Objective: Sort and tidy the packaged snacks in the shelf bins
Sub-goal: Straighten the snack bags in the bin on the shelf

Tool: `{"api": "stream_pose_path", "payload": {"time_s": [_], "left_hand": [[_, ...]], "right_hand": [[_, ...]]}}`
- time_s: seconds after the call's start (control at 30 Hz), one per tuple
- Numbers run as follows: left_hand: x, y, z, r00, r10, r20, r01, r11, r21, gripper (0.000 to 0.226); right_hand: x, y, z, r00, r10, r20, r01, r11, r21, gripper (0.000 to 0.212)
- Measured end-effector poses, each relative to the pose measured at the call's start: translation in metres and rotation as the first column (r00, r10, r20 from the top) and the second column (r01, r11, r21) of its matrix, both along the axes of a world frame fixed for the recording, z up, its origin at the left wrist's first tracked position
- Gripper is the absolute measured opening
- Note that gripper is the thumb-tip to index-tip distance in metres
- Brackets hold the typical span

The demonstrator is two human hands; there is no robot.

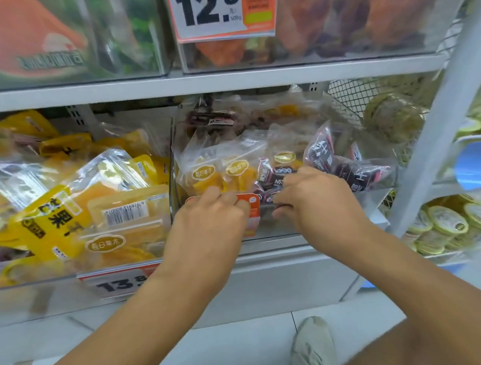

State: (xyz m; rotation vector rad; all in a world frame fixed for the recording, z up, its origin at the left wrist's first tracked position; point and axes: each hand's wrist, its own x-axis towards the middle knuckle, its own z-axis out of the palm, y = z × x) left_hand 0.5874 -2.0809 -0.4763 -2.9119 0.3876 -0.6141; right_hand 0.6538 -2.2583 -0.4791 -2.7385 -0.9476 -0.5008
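Observation:
A clear shelf bin in the middle holds clear packets of yellow dried fruit on its left side and dark purple packets on its right. My left hand has its fingers curled over the bin's front edge, on an orange price tag. My right hand is beside it, fingers curled down at the same front edge among the purple packets. What the fingertips hold is hidden.
A second bin to the left is heaped with yellow mango packets and carries a 13.8 tag. Above, a shelf board bears more bins and a 12.8 tag. A wire basket and stacked tubs stand at right.

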Motion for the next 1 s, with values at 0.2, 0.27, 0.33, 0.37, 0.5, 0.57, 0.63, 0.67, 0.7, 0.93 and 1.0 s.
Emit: {"api": "stream_pose_path", "payload": {"time_s": [0.2, 0.27, 0.33, 0.37, 0.5, 0.57, 0.63, 0.67, 0.7, 0.93, 1.0], "left_hand": [[-0.023, -0.008, 0.018, 0.997, -0.038, 0.066, 0.038, 0.999, -0.001, 0.048], [-0.038, -0.008, 0.017, 0.997, -0.042, 0.063, 0.043, 0.999, -0.017, 0.046], [-0.054, -0.008, 0.012, 0.999, -0.038, 0.037, 0.040, 0.999, -0.033, 0.044], [-0.061, -0.009, 0.008, 0.999, -0.039, 0.030, 0.040, 0.999, -0.037, 0.044], [-0.076, -0.009, -0.001, 0.985, -0.123, 0.119, 0.141, 0.978, -0.155, 0.043], [-0.076, -0.006, 0.001, 0.971, -0.163, 0.175, 0.197, 0.960, -0.197, 0.044], [-0.073, -0.003, 0.004, 0.962, -0.192, 0.192, 0.228, 0.956, -0.185, 0.047], [-0.072, -0.002, 0.005, 0.962, -0.196, 0.190, 0.230, 0.956, -0.180, 0.048], [-0.071, 0.000, 0.006, 0.962, -0.198, 0.186, 0.231, 0.957, -0.174, 0.048], [-0.067, 0.033, -0.003, 0.942, -0.282, 0.182, 0.328, 0.886, -0.328, 0.041], [-0.070, 0.043, 0.000, 0.921, -0.304, 0.244, 0.378, 0.846, -0.375, 0.037]], "right_hand": [[-0.026, -0.015, 0.023, 0.998, 0.030, 0.056, -0.031, 0.999, 0.024, 0.020], [-0.043, -0.019, 0.023, 0.996, 0.064, 0.062, -0.065, 0.998, 0.009, 0.020], [-0.058, -0.022, 0.015, 0.995, 0.076, 0.060, -0.076, 0.997, -0.015, 0.019], [-0.064, -0.025, 0.010, 0.994, 0.089, 0.062, -0.088, 0.996, -0.014, 0.019], [-0.074, -0.038, 0.006, 0.990, 0.137, 0.019, -0.137, 0.991, 0.003, 0.019], [-0.075, -0.040, 0.010, 0.991, 0.127, -0.030, -0.127, 0.992, 0.013, 0.014], [-0.075, -0.039, 0.015, 0.992, 0.104, -0.065, -0.103, 0.995, 0.017, 0.009], [-0.074, -0.037, 0.018, 0.994, 0.092, -0.067, -0.091, 0.996, 0.017, 0.017], [-0.073, -0.036, 0.022, 0.993, 0.093, -0.071, -0.092, 0.996, 0.016, 0.023], [-0.068, -0.030, 0.061, 0.982, 0.017, -0.191, -0.032, 0.997, -0.073, 0.026], [-0.081, -0.011, 0.082, 0.987, 0.140, -0.084, -0.122, 0.975, 0.188, 0.024]]}}
